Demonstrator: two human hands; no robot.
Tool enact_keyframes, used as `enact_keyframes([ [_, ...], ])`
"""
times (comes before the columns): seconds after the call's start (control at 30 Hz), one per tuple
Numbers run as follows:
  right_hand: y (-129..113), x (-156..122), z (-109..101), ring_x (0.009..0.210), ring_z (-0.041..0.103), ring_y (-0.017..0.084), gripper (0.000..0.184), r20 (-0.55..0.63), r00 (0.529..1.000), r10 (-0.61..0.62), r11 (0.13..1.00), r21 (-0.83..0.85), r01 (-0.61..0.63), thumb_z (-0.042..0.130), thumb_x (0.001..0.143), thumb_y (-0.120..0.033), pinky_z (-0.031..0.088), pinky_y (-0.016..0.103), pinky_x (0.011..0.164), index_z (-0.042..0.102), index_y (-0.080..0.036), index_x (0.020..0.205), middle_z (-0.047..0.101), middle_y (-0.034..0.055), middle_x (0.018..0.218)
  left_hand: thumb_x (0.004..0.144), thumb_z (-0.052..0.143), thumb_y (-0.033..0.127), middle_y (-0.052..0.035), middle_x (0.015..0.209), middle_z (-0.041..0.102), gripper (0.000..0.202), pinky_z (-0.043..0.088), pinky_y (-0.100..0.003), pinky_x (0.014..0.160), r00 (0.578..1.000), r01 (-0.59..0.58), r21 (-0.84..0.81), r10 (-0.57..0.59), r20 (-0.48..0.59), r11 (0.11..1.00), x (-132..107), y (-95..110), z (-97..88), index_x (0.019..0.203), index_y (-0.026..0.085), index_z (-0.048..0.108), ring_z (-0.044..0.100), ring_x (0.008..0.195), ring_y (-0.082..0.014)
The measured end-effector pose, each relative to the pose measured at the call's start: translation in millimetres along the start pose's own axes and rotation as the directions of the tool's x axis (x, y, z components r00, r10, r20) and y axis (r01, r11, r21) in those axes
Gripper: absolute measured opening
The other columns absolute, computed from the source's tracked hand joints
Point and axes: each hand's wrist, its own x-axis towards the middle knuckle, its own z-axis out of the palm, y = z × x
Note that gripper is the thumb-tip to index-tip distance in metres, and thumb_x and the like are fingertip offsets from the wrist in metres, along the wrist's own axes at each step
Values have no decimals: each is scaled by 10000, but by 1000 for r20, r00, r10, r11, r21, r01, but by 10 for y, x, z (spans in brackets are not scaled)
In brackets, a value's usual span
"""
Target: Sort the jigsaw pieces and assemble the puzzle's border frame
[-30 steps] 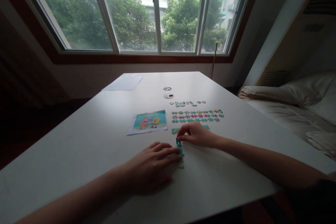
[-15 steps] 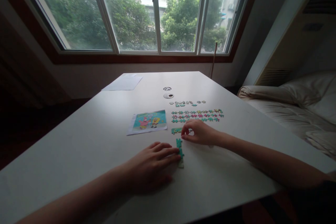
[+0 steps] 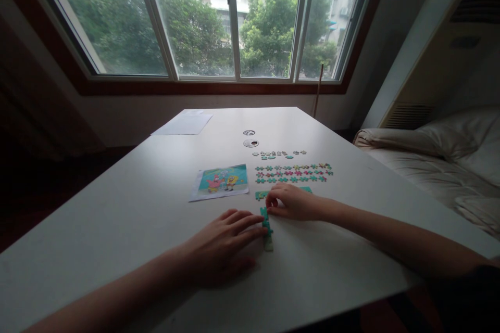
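A short upright strip of joined green jigsaw pieces (image 3: 267, 242) lies on the white table in front of me. My left hand (image 3: 230, 239) is flat, palm down, its outstretched fingertips resting on the strip's left side. At the strip's upper end, my right hand (image 3: 291, 202) is closed, thumb and fingers pinched against the pieces; the exact grip is partly hidden. Behind that hand runs a horizontal strip of joined green and yellowish pieces (image 3: 261, 195), its middle covered. Several rows of loose jigsaw pieces (image 3: 289, 173) lie beyond it.
Left of the rows is a printed cartoon picture (image 3: 222, 181). Farther back lie pale loose pieces (image 3: 273, 153) and two round flat items (image 3: 250, 143). White paper (image 3: 182, 123) sits at the table's far left corner. A padded sofa (image 3: 414, 161) stands to the right.
My right hand has come slightly nearer and left, onto the upright strip's upper end. The strip's top has shifted a little left, so it tilts. My left hand has barely moved.
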Motion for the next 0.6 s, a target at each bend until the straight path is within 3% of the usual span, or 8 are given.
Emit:
enact_keyframes([
  [0.27,-11,50,-3,732,519,146,127,57,998,-21,999,-37,23,523,813,-223,405,256,688,610,-139,853,596,52,771,891,406,296,-77,1207,509,292,383,-430,899,974,193,130,-173,-149,973,-11,-255,77,1160,218,486,462,1065,-246],
  [0.47,-46,75,8,758,522,158,138,74,995,-60,992,-111,68,494,823,-208,406,267,705,592,-126,875,589,71,809,887,412,333,-90,1278,445,348,317,-497,958,932,344,206,-306,-195,916,-16,-407,144,1210,218,468,342,1178,-290],
  [0.6,-54,89,34,764,521,161,152,33,997,-67,990,-124,70,460,848,-217,408,277,723,578,-129,883,578,71,810,891,396,357,-78,1344,367,382,293,-527,964,936,336,195,-303,-179,922,8,-476,140,1259,260,431,287,1212,-307],
])
